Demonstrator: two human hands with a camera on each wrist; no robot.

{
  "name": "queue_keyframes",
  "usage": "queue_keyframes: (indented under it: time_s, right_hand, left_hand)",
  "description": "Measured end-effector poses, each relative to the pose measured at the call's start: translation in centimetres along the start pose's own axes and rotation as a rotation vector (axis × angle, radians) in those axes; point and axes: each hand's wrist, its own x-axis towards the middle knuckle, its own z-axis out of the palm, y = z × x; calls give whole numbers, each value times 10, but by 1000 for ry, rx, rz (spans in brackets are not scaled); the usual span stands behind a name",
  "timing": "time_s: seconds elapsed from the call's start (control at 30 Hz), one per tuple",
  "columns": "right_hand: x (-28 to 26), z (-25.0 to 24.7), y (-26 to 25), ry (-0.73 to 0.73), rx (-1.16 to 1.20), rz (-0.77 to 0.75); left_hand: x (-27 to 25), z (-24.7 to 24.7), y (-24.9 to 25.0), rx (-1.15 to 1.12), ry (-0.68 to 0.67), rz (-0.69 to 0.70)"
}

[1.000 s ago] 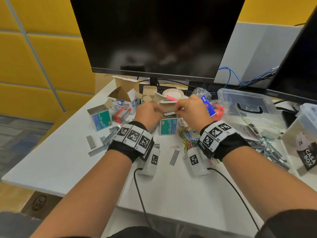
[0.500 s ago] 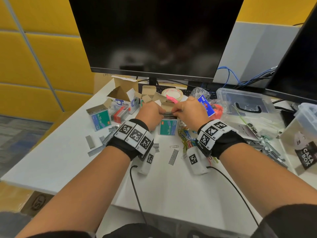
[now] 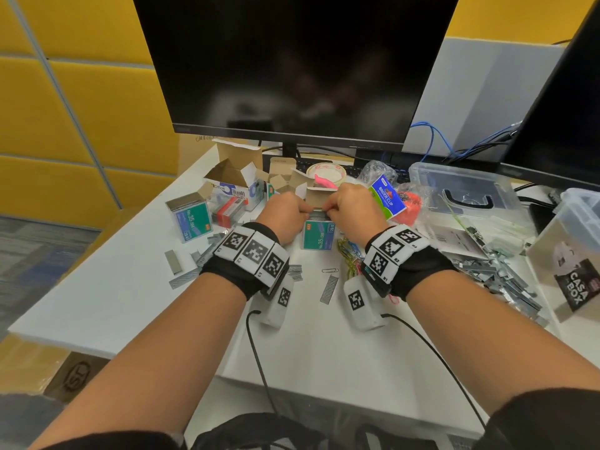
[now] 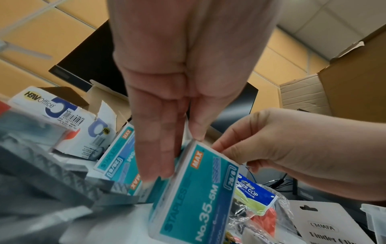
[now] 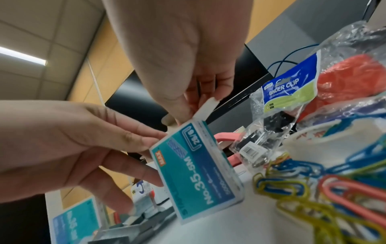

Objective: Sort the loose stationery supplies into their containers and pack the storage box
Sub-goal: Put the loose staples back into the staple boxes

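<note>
A teal "No.35-5M" staple box (image 3: 317, 236) stands upright mid-desk with its top flap open. Both hands meet at its top. A grey staple strip (image 3: 319, 213) lies across the opening between them. My left hand (image 3: 305, 210) grips the box's left side, fingers down its face (image 4: 158, 148) and thumb at the top edge. My right hand (image 3: 329, 210) pinches the strip's right end at the box's top corner (image 5: 206, 105). The inside of the box (image 5: 196, 170) is hidden.
Loose staple strips lie left (image 3: 181, 277) and in a heap right (image 3: 500, 274). Coloured paper clips (image 3: 350, 254), a binder clip bag (image 3: 389, 196), a tape roll (image 3: 326, 173), a second teal box (image 3: 191, 219), a clear storage box (image 3: 467, 190) and a monitor (image 3: 292, 66) surround the hands.
Both hands have come down and slightly forward, bringing the staple strip from above the teal box onto its open top.
</note>
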Motion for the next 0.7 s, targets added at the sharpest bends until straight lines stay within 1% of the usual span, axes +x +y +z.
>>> queue_keyframes:
  time_s: [0.07, 0.13, 0.2, 0.23, 0.27, 0.3, 0.37, 0.4, 0.43, 0.5, 0.57, 0.63, 0.7]
  right_hand:
    - [-3, -1, 0, -23, -28, -12]
    - [-8, -3, -2, 40, -3, -28]
    - [-16, -9, -6, 117, 108, -91]
    - [-19, -12, -9, 101, 166, -149]
    - [-23, -15, -11, 46, 202, -211]
    - [-27, -18, -14, -50, 214, -258]
    - [-29, -17, -20, -293, 166, -293]
    - [-29, -14, -23, -389, 113, -294]
    - [-28, -11, -26, -450, 63, -291]
    - [-26, -5, -32, -510, 2, -275]
    - [-24, 1, -38, -558, -34, -264]
    - [-23, 5, -44, -600, -54, -245]
    - [-22, 9, -46, -614, -49, -219]
  left_hand:
    - [-1, 0, 1, 10, -3, 1]
    - [-3, -1, 2, -1, -11, -3]
    - [-7, -3, 2, -39, -35, -9]
    - [-9, -4, 1, -69, -59, -16]
    - [-12, -5, 1, -110, -87, -28]
    - [-15, -8, 0, -157, -111, -45]
    - [-21, -13, -3, -210, -133, -77]
    - [-23, -16, -5, -175, -119, -81]
    - [-25, -19, -7, -101, -91, -78]
    - [-30, -22, -12, 52, -50, -90]
    - [-35, -23, -18, 105, -61, -135]
    - [-40, -23, -21, 130, -121, -173]
    - [-42, -22, -23, 170, -216, -186]
